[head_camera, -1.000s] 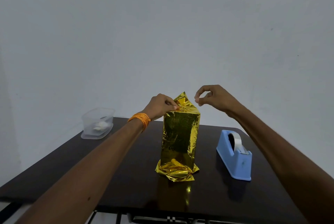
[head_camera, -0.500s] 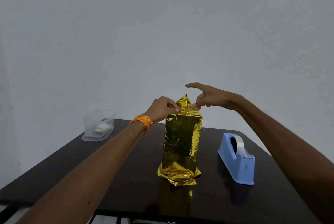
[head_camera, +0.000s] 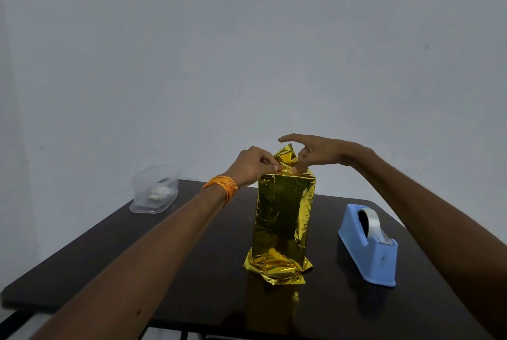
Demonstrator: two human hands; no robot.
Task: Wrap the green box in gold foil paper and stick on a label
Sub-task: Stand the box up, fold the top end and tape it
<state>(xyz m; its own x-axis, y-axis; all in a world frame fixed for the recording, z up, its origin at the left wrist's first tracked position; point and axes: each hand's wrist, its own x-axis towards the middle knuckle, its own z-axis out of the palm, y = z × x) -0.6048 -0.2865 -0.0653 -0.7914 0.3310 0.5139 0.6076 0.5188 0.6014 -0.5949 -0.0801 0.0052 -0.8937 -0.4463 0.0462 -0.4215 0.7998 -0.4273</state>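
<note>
From the head camera, we are seeing the gold foil-wrapped box (head_camera: 284,216) standing upright mid-table (head_camera: 192,271). Our left hand (head_camera: 251,166) is pinching the foil's top edge. Our right hand (head_camera: 315,153) is pressing fingertips onto the top fold, index finger spread. A blue tape dispenser (head_camera: 367,246) is sitting to the right, a clear container (head_camera: 155,188) far left.

Dark desk (head_camera: 192,271) against a plain pale wall (head_camera: 247,51). Blue tape dispenser (head_camera: 367,249) toward the desk's right edge, clear roll loaded. Clear plastic tub (head_camera: 155,188) at the desk's far left corner, something whitish inside, can't tell what.
</note>
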